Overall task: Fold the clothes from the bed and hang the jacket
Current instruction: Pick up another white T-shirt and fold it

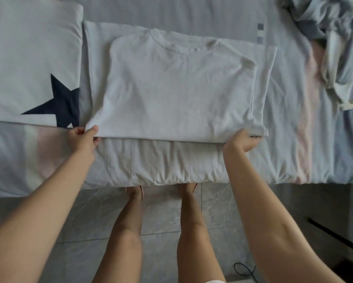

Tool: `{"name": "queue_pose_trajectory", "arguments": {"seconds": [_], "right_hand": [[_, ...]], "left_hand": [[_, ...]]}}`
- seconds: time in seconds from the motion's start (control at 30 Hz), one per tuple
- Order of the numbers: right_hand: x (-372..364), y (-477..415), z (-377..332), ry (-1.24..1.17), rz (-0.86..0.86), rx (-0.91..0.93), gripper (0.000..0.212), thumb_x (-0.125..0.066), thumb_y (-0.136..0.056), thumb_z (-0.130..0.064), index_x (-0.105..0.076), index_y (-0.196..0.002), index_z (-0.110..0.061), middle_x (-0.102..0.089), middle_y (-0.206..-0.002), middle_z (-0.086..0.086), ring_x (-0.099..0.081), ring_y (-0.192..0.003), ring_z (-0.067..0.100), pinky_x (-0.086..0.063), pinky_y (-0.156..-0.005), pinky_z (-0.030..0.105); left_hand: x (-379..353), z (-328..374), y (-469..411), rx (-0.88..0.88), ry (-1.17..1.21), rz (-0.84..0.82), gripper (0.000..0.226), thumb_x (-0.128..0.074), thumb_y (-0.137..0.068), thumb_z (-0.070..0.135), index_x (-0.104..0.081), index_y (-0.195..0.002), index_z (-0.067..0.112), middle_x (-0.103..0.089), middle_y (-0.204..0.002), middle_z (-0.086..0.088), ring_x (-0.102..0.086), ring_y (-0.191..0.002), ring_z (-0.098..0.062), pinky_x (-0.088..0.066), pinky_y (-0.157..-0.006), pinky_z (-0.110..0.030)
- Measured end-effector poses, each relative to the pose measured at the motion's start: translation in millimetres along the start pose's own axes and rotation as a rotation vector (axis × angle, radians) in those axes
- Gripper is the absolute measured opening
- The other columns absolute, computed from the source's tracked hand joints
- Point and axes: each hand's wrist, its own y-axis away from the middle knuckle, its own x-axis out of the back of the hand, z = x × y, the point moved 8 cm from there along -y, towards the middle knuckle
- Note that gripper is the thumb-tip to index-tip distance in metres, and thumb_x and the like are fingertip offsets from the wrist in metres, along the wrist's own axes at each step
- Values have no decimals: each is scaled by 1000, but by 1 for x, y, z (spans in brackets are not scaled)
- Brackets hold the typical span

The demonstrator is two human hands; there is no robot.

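Observation:
A white t-shirt [177,88] lies on the bed with its collar at the far side and its sleeves folded in. My left hand [83,137] pinches the near left corner of its folded edge. My right hand [243,140] grips the near right corner of the same edge. That edge is lifted a little above the shirt's lower part [161,162], which lies flat and reaches the bed's front edge. A crumpled pale blue and grey garment [334,43] lies at the far right of the bed.
A folded white garment with a dark blue star [32,64] lies at the left. The striped pastel bedsheet [306,127] covers the bed. Below are a grey tiled floor [165,217], my legs and a black cable [245,270].

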Motion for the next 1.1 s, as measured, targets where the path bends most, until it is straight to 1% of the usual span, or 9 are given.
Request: {"name": "queue_pose_trajectory", "arguments": {"seconds": [0.07, 0.17, 0.23, 0.33, 0.47, 0.63, 0.9, 1.0, 1.1], "right_hand": [[-17, 29, -29, -23, 23, 236, 43, -45, -87, 2, -49, -129, -10, -55, -90, -2, -53, -74, 10, -39, -61, 4], [-58, 81, -49, 32, -228, 555, 42, -45, -84, -1, -57, -123, -9, -61, -93, -5, -57, -76, 2, -41, -74, 10], [-86, 135, -50, 76, -382, 781, 42, -44, -84, -4, -61, -122, -10, -68, -101, 0, -60, -87, 5, -43, -80, 16], [-121, 210, -35, 243, -556, 1112, 47, -45, -81, -6, -64, -123, -15, -61, -77, 5, -54, -67, 19, -40, -67, 30], [-159, 282, 26, 439, -821, 1370, 41, -47, -88, -18, -64, -125, -18, -52, -73, 0, -51, -61, 19, -35, -65, 33], [-167, 298, 67, 562, -841, 1377, 39, -46, -92, -27, -62, -127, -22, -56, -80, -3, -54, -66, 16, -34, -67, 32], [-162, 293, 54, 552, -858, 1569, 36, -53, -90, -19, -64, -123, -23, -52, -76, -2, -52, -64, 17, -34, -71, 33], [-166, 283, 55, 649, -847, 1524, 49, -56, -81, -9, -58, -129, -19, -54, -83, 1, -54, -73, 21, -34, -74, 33], [-157, 236, 54, 801, -680, 1253, 71, -52, -65, 7, -54, -130, -20, -52, -98, 7, -52, -87, 29, -36, -83, 36]], "left_hand": [[4, 8, 4, -56, 0, 10, 33, -59, -90, 2, -35, -78, 22, -47, -83, 3, -49, -61, -11, -43, -54, -20], [-1, 15, 11, -165, -44, -50, 34, -51, -90, -7, -40, -78, 23, -45, -79, 5, -43, -59, -7, -38, -53, -20], [2, 22, 12, -216, -92, -93, 35, -48, -89, -10, -50, -73, 22, -50, -77, 6, -43, -65, -5, -37, -64, -21], [-3, 25, 22, -221, -153, -192, 32, -48, -90, -4, -67, -79, 19, -65, -91, 5, -51, -83, -8, -38, -76, -20], [-7, 31, 31, -126, -35, -321, 19, -55, -91, 28, -72, -92, 20, -71, -100, -1, -64, -99, -16, -46, -85, -26], [-3, 40, 29, -297, -274, -315, 19, -59, -92, 26, -68, -98, 10, -62, -76, 10, -58, -72, -2, -41, -60, -7], [-9, 46, 26, -421, -507, -388, 28, -61, -90, 28, -67, -105, 5, -67, -95, -3, -61, -89, -12, -45, -73, -16], [-5, 54, 25, -481, -540, -329, 19, -53, -93, 18, -61, -77, 10, -59, -73, -1, -53, -68, -11, -40, -62, -21], [-2, 57, 24, -505, -578, -308, 37, -46, -92, 9, -31, -61, 17, -33, -61, 3, -30, -53, -8, -27, -48, -18]]}}
